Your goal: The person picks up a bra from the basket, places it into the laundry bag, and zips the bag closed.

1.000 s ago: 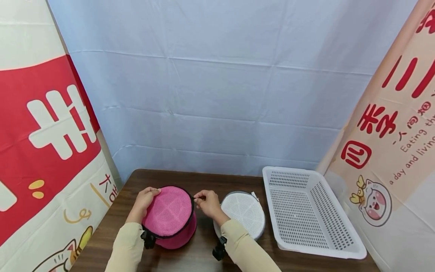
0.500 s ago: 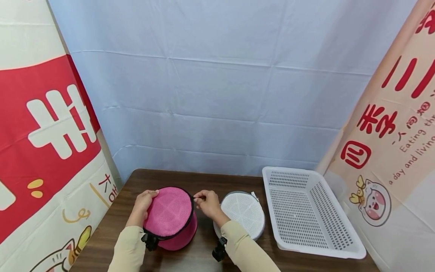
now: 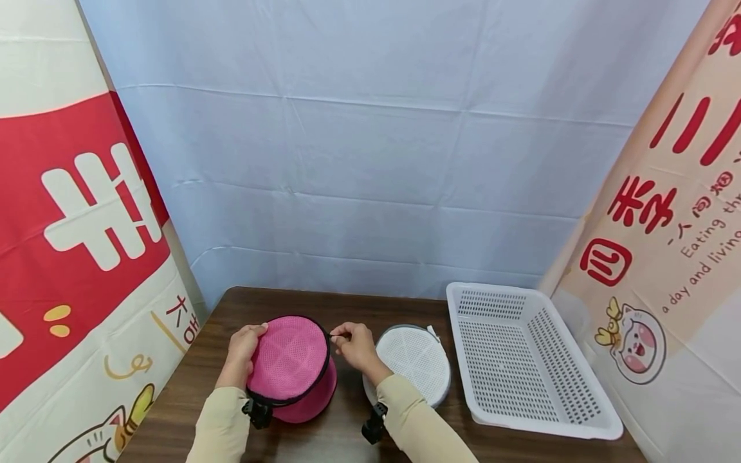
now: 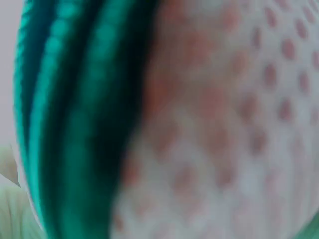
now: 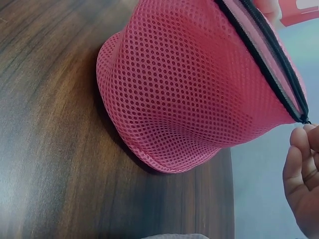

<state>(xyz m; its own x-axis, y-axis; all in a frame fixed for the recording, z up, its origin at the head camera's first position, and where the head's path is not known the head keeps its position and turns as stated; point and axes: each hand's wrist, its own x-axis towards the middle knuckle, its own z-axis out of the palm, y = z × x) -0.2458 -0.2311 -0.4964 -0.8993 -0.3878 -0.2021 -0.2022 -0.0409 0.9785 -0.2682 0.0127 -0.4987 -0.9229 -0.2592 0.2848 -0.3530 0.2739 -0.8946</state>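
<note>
A round pink mesh laundry bag (image 3: 288, 360) with a black zipper round its top stands on the table, its upper part tilted. My left hand (image 3: 240, 352) holds the bag's left side, thumb at the top edge. On the opposite side, my right hand (image 3: 354, 347) pinches at the zipper's end. In the right wrist view, the black zipper (image 5: 269, 64) shows two edges parted and meeting at the fingertips (image 5: 299, 137) of that hand. Mesh (image 4: 279, 99) and blurred zipper bands (image 4: 94, 119) fill the left wrist view.
A white round mesh bag (image 3: 413, 360) with a grey edge lies flat, partly beneath my right forearm. To its right stands a white perforated plastic basket (image 3: 480, 411). The brown wooden table (image 3: 370, 308) ends at a pale blue cloth backdrop (image 3: 359, 161); printed cloths hang at both sides.
My left hand and the bag's left edge have shifted slightly right and down, and the thumb has slid back towards the edge. The right hand stays in nearly the same place.
</note>
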